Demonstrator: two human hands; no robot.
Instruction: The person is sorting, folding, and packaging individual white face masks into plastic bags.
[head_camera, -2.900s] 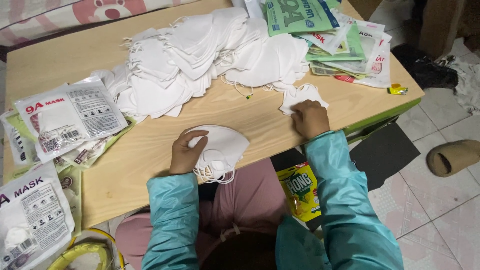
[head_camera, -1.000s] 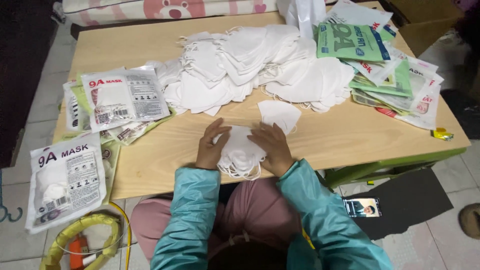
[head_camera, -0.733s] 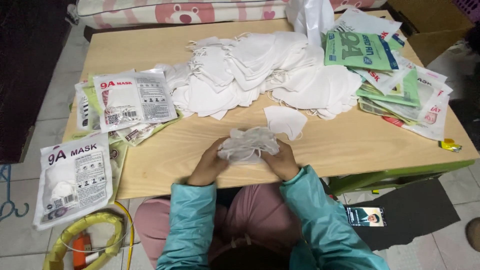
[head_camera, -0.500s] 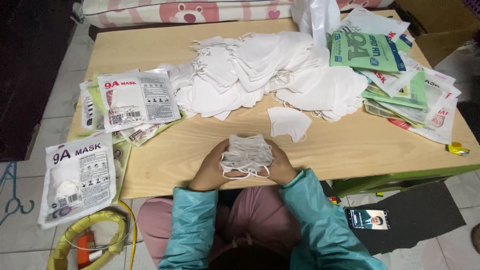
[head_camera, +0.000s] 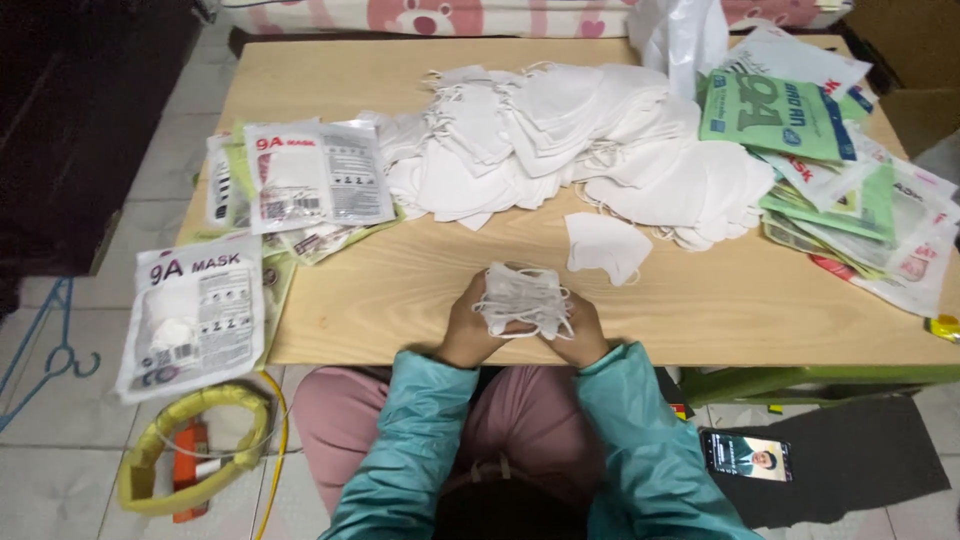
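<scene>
A small stack of folded white face masks (head_camera: 524, 297) stands on edge at the near edge of the wooden table (head_camera: 400, 280). My left hand (head_camera: 467, 325) grips its left side and my right hand (head_camera: 583, 333) grips its right side, ear loops hanging between them. One single white mask (head_camera: 603, 245) lies flat just beyond my right hand. A big heap of loose white masks (head_camera: 560, 150) covers the table's middle and far side.
Filled clear mask packets (head_camera: 310, 180) lie at the table's left, one packet (head_camera: 195, 312) hanging off the left edge. Empty green and white packets (head_camera: 830, 170) are piled at the right. A phone (head_camera: 745, 457) and a yellow roll (head_camera: 195, 455) lie on the floor.
Both hands gathered the masks that lay flat, squeezed them together and stood the stack on edge near the table's front. The view shifted left.
</scene>
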